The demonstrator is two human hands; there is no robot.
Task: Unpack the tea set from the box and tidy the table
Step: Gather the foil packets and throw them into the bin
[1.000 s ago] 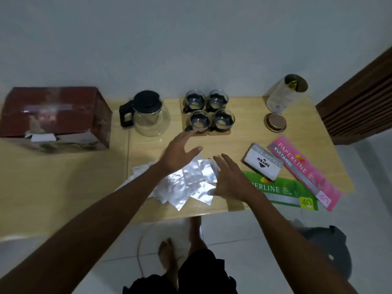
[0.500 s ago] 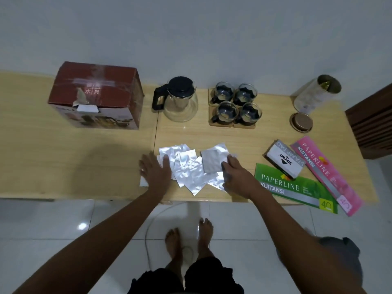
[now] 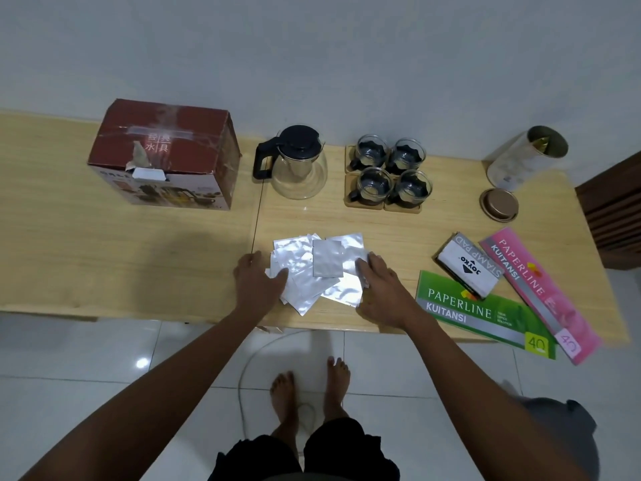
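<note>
Several silver foil packets (image 3: 314, 269) lie in a loose overlapping pile near the front edge of the wooden table (image 3: 138, 258). My left hand (image 3: 258, 282) rests flat on the pile's left side, and my right hand (image 3: 379, 289) lies flat on its right side, fingers spread. Behind the pile stand a glass teapot (image 3: 298, 164) with a black lid and handle, and several glass cups (image 3: 388, 171) on wooden coasters. The red cardboard box (image 3: 166, 157) stands at the back left, its front flap torn.
At the right lie a white stamp pad box (image 3: 468, 269), a green receipt book (image 3: 482, 310) and a pink receipt book (image 3: 541, 293), both overhanging the table edge. A tilted glass jar (image 3: 523, 157) and its round lid (image 3: 499, 204) sit at the back right. Bare feet stand on white tiles below.
My left hand came down from above the packets onto the pile's left side. Both hands have pushed the packets closer together. The camera has pulled back and shifted left.
</note>
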